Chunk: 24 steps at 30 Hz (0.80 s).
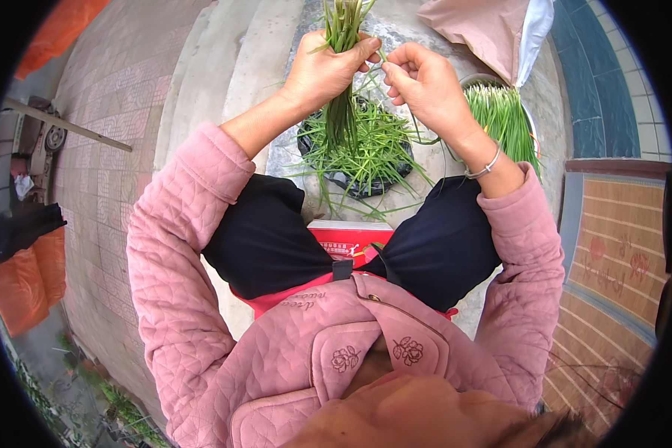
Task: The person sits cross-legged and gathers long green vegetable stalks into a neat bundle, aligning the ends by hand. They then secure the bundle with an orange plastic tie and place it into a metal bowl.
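My left hand (326,70) is closed around a bunch of green chives (343,120). Their pale cut ends point up past the fist, and the leaves hang below it. Close beside the left thumb, my right hand (425,84) pinches a thin chive stalk between thumb and forefinger. A long leaf trails under the right wrist. Beneath both hands, loose chive leaves (372,143) lie heaped on a black plastic bag (364,187) on the ground. To the right, a round container holds chives (495,117) stood in neat order with their pale ends up.
A red box (341,246) lies between my knees. A pinkish cloth (476,31) hangs by the container's far side. Concrete steps (218,89) and paving (106,112) stretch left, where a wooden pole (78,126) juts in. Slatted panels (621,224) stand at right.
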Each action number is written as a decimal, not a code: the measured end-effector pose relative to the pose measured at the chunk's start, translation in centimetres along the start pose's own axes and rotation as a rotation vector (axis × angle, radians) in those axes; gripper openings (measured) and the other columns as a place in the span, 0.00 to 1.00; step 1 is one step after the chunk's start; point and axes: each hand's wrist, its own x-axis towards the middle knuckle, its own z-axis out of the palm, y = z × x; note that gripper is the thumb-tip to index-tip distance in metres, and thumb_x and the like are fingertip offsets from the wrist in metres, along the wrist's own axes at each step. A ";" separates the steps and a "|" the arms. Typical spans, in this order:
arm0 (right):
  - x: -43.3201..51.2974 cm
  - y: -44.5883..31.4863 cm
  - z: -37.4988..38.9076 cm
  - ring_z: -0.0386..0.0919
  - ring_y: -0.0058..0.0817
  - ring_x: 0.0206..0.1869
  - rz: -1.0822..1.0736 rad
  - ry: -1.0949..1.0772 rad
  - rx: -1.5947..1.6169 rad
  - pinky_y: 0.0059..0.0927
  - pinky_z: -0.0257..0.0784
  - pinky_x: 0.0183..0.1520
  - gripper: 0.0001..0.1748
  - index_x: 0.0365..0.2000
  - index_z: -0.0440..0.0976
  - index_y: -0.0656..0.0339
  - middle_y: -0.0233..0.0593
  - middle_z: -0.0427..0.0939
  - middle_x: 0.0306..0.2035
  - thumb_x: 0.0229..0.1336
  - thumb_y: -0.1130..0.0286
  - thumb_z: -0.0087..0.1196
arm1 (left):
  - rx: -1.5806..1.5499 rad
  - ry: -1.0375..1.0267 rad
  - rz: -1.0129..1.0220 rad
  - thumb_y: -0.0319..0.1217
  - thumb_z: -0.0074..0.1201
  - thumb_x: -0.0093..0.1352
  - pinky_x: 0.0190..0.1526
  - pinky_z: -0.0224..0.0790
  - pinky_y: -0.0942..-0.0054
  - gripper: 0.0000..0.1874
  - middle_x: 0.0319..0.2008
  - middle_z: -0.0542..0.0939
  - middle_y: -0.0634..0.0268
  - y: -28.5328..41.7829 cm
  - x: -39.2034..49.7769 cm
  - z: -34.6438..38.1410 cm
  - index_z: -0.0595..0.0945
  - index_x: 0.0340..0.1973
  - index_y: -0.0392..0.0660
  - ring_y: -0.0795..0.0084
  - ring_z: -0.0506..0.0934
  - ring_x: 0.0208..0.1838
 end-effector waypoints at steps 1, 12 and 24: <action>0.1 0.1 0.1 0.74 0.18 0.21 -0.064 0.022 -0.098 0.21 0.72 0.24 0.08 0.26 0.69 0.68 0.36 0.74 0.19 0.52 0.72 0.49 | 0.014 0.007 0.022 0.33 0.55 0.61 0.26 0.66 0.81 0.10 0.20 0.78 0.67 -0.2 0.1 -0.1 0.79 0.28 0.37 0.82 0.73 0.24; 0.3 -0.6 -0.9 0.72 0.19 0.23 0.142 -0.141 0.283 0.19 0.72 0.24 0.07 0.27 0.68 0.68 0.36 0.72 0.23 0.53 0.73 0.44 | 0.145 0.044 -0.093 0.41 0.50 0.64 0.22 0.58 0.81 0.16 0.17 0.73 0.69 1.2 0.0 -0.9 0.78 0.27 0.39 0.83 0.68 0.20; 0.8 -1.1 -2.3 0.53 0.09 0.13 0.241 -0.118 0.565 0.13 0.43 0.14 0.09 0.26 0.72 0.63 0.24 0.64 0.16 0.50 0.67 0.53 | -0.139 -0.158 -0.144 0.39 0.52 0.64 0.29 0.65 0.83 0.15 0.25 0.77 0.68 0.7 -0.3 -0.6 0.77 0.35 0.39 0.82 0.71 0.26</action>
